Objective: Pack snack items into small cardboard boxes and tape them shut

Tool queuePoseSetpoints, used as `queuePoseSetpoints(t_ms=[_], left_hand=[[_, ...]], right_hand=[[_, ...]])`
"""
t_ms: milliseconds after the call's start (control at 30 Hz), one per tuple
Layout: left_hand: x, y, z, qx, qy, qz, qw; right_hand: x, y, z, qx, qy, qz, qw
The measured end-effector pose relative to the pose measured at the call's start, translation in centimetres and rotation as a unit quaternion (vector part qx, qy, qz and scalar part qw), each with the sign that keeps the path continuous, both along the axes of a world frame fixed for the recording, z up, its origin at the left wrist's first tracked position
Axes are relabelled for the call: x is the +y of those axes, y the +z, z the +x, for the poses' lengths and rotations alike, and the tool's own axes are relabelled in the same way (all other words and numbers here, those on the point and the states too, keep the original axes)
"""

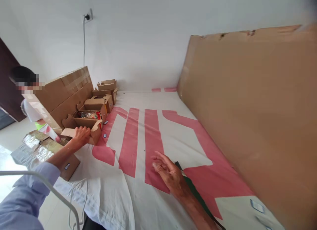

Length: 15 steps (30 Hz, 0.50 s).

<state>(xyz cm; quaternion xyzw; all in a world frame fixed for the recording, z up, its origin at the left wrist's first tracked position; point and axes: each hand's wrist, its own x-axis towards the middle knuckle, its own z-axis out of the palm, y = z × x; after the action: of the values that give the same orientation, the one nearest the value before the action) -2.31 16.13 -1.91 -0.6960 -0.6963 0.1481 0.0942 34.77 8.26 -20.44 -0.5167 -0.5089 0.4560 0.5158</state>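
The left hand (83, 135) grasped an open brown cardboard box (96, 136).
Its fingers curled over the wall; the box stood nearest in a row, left on the red-and-white fabric cloth (152, 140). The right hand (170, 175), fingers released and loosely bent, was empty.

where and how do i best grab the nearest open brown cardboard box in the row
Probably the upper edge of the near wall of the open brown cardboard box, pinched from above on the near side: it stands upright with its top open, exposing a thin edge. The far side looks worse, crowded by a second brown cardboard box.
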Motion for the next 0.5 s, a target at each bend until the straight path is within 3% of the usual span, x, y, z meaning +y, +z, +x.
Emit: queuePoseSetpoints(t_ms=[133, 267, 400, 500], left_hand=[[-0.7, 0.0, -0.9, -0.039, -0.006, 0.012, 0.999], [-3.4, 2.1, -3.2, -0.086, -0.03, 0.05, 0.995], [-8.0, 4.4, -9.0, -0.133, 0.013, 0.186, 0.974], [-12.1, 4.0, -14.3, -0.16, 0.113, 0.283, 0.939]], right_hand=[[0.1, -0.7, 0.2, 0.003, -0.006, -0.006, 1.0], [0.1, -1.2, 0.3, -0.007, -0.013, -0.004, 1.0], [0.0, -1.0, 0.3, 0.005, -0.017, 0.006, 1.0], [-0.1, -0.6, 0.0, 0.011, -0.011, 0.004, 1.0]])
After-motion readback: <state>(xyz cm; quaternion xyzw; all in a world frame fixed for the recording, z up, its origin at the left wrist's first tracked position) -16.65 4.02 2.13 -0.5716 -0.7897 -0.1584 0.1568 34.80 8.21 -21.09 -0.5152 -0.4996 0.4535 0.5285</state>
